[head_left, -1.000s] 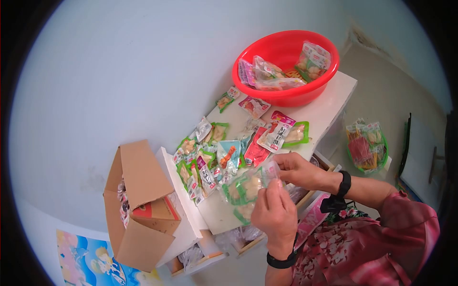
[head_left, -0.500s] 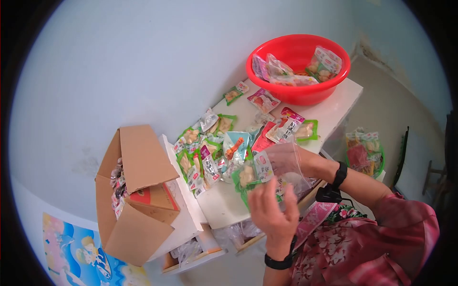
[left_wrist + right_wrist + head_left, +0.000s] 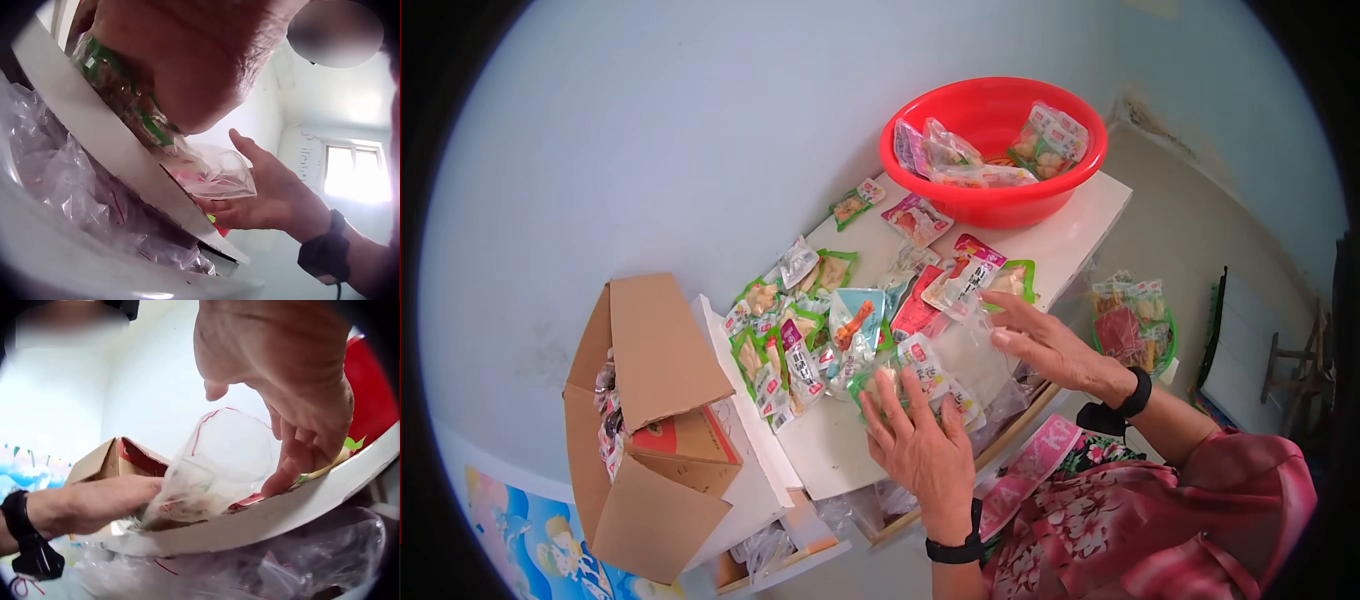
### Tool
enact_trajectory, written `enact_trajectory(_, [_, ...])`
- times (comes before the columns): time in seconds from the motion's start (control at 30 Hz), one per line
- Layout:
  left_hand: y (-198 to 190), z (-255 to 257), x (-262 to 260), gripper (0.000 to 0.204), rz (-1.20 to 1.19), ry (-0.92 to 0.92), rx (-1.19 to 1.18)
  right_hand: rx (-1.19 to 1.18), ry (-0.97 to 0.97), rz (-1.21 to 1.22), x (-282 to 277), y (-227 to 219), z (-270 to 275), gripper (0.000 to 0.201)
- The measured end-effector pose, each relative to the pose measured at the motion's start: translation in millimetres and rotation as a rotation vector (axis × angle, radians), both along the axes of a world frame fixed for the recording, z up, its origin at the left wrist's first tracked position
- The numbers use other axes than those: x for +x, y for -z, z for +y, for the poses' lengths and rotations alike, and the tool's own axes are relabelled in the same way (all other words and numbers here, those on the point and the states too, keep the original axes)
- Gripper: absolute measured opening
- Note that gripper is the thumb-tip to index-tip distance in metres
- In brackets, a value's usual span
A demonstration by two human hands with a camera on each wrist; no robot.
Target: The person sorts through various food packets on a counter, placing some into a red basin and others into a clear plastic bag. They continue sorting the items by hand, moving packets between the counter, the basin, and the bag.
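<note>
A clear plastic bag [image 3: 968, 345] with green-edged snack packets inside lies at the table's near edge. My left hand [image 3: 925, 455] rests on its filled end, fingers straight and spread. At the bag's other end, my right hand [image 3: 1055, 345] has its fingers extended beside the loose plastic. In the right wrist view the bag [image 3: 215, 453] stands with its wide mouth gaping, a red line along the rim, close to the right fingers. Just beyond the bag lies a heap of small snack packets [image 3: 802, 365] in green, white, purple and teal.
A red basin [image 3: 1000, 208] holding bagged packets stands at the table's far end. To the left is an open cardboard box [image 3: 675, 350]. Drawers with clear plastic bags [image 3: 69, 181] are pulled out below the tabletop. A green basket [image 3: 1172, 345] of packets stands lower right.
The hands no longer grip the bag's top as they did earlier. The bag has been laid down on the table, its mouth toward the right hand, and the left hand has flattened onto it.
</note>
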State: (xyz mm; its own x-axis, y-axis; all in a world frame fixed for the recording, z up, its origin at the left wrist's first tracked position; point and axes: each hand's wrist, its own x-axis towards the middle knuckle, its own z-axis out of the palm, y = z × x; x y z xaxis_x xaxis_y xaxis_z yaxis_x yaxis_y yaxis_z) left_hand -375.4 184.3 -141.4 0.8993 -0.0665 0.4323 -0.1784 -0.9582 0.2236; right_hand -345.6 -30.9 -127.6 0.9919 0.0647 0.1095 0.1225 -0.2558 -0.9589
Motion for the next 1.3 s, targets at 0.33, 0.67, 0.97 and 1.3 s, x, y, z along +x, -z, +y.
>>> enact_trajectory(0.33, [7.6,1.4,-3.0,0.064,-0.016,-0.025,-0.111,-0.047,-0.004,-0.324,32.8,2.2,42.7,0.051])
enact_trajectory(0.67, [7.9,29.7,-32.2,0.093,-0.217,0.063,-0.566,-0.491,-0.349,-0.834,54.6,-129.6,79.1,0.048])
enact_trajectory(0.97, [1.4,43.6,-16.9,0.130,-0.135,0.165,-0.825,-0.540,-0.537,-1.028,55.5,-143.4,79.4,0.058])
enact_trajectory(1.3, [14.5,48.4,10.4,0.098,0.113,0.301,-1.223,-0.336,-0.512,-1.056,46.7,-135.4,67.7,0.054])
